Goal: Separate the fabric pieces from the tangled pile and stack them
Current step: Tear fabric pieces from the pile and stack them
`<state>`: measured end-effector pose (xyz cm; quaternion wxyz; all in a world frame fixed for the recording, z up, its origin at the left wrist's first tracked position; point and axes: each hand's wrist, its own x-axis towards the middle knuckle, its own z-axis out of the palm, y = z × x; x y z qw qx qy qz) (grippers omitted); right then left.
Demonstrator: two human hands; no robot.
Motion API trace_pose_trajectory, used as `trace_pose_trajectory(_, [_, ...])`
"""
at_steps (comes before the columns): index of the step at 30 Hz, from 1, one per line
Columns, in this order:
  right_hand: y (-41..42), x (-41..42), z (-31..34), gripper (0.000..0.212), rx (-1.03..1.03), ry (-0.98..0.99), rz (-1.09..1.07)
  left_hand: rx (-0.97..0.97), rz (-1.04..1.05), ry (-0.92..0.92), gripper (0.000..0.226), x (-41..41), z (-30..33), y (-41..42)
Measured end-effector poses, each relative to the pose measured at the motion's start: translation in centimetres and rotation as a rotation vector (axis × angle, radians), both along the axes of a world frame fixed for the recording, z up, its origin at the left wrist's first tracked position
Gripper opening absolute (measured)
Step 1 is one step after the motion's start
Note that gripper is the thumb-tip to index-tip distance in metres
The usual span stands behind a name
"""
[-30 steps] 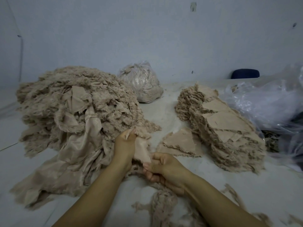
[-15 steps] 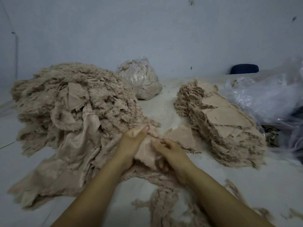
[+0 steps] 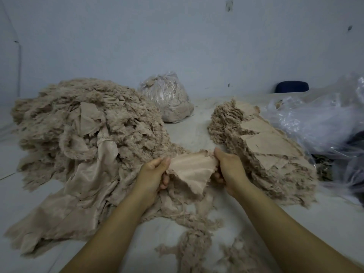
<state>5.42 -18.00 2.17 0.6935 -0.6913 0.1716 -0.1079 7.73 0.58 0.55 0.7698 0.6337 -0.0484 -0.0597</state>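
Observation:
A big tangled pile [image 3: 82, 131] of beige frayed fabric fills the left side of the white table [image 3: 193, 133]. To the right lies a long stack [image 3: 264, 148] of flat beige pieces. Between them, in front of me, a single beige fabric piece [image 3: 192, 168] is stretched out between my hands. My left hand [image 3: 153, 174] pinches its left edge with thumb on top. My right hand [image 3: 229, 168] grips its right edge, next to the stack's near end. The piece hangs just above loose scraps.
Frayed thread clumps [image 3: 195, 247] lie on the table close to me. A tied clear bag [image 3: 167, 99] of beige scraps stands at the back. Crumpled clear plastic [image 3: 323, 123] sits at the right, with a dark blue chair back [image 3: 291, 87] behind it.
My hands have drawn apart, spreading the fabric piece flat between them. My right hand moved right and up toward the stack; the piece came free from the pile's edge.

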Motion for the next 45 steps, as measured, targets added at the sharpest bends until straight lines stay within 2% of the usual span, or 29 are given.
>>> trace_pose_trajectory(3, [-0.9, 1.0, 0.2, 0.052, -0.105, 0.043, -0.113, -0.049, -0.006, -0.007, 0.018, 0.0, 0.2, 0.0])
trace_pose_trajectory(7, [-1.5, 1.0, -1.1, 0.036, -0.466, 0.166, -0.065, 0.009, 0.027, -0.028, 0.016, 0.1, 0.6, 0.8])
trace_pose_trajectory(9, [-0.8, 0.4, -1.8, 0.038, -0.624, 0.116, -0.106, 0.069, 0.023, -0.020, 0.016, 0.1, 0.5, 1.1])
trace_pose_trajectory(11, [0.0, -0.1, -2.1, 0.033, -0.820, -0.027, -0.112, 0.100, 0.004, -0.009, 0.014, 0.1, 0.2, 1.0])
trace_pose_trajectory(13, [0.3, 0.2, -2.6, 0.034, -1.045, -0.102, 0.035, 0.102, -0.010, 0.014, 0.010, 0.1, -0.1, 0.4])
trace_pose_trajectory(16, [0.2, 0.9, -3.2, 0.050, -1.244, 0.012, 0.285, 0.203, -0.041, 0.040, 0.017, 0.3, -0.2, -0.7])
trace_pose_trajectory(19, [-0.1, 1.3, -4.2, 0.062, -1.262, 0.161, 0.392, 0.532, -0.115, -0.015, 0.037, 1.6, -0.1, -1.9])
trace_pose_trajectory(22, [-0.1, 1.2, -5.3, 0.065, -1.287, 0.193, 0.431, 1.052, -0.201, -0.270, 0.051, 3.2, -0.1, -3.0])
trace_pose_trajectory(24, [-0.1, 1.2, -5.7, 0.070, -1.288, 0.200, 0.438, 1.302, -0.240, -0.430, 0.047, 4.0, -0.1, -3.6])
trace_pose_trajectory(26, [-0.2, 1.3, -6.0, 0.075, -1.284, 0.214, 0.449, 1.406, -0.227, -0.465, 0.028, 4.4, -0.1, -4.1])
trace_pose_trajectory(28, [-0.2, 1.3, -6.2, 0.078, -1.283, 0.229, 0.451, 1.439, -0.207, -0.451, 0.017, 4.4, -0.3, -3.6])
trace_pose_trajectory(35, [0.1, 1.3, -6.5, 0.087, -1.309, 0.259, 0.453, 1.333, -0.164, -0.533, 0.012, 4.1, -1.6, -1.1])
trace_pose_trajectory(38, [-0.1, 1.2, -6.4, 0.088, -1.314, 0.243, 0.457, 1.330, -0.144, -0.505, 0.039, 4.1, -2.0, -2.4])
trace_pose_trajectory(39, [-0.1, 1.1, -6.4, 0.087, -1.314, 0.238, 0.459, 1.333, -0.143, -0.529, 0.039, 4.2, -2.2, -2.8])
trace_pose_trajectory(41, [-0.1, 1.1, -6.5, 0.088, -1.312, 0.237, 0.458, 1.316, -0.129, -0.608, 0.024, 4.0, -2.3, -2.9])
trace_pose_trajectory(45, [-0.2, 1.3, -6.6, 0.092, -1.312, 0.254, 0.458, 1.271, -0.206, -0.717, 0.016, 3.1, -2.8, -0.1])
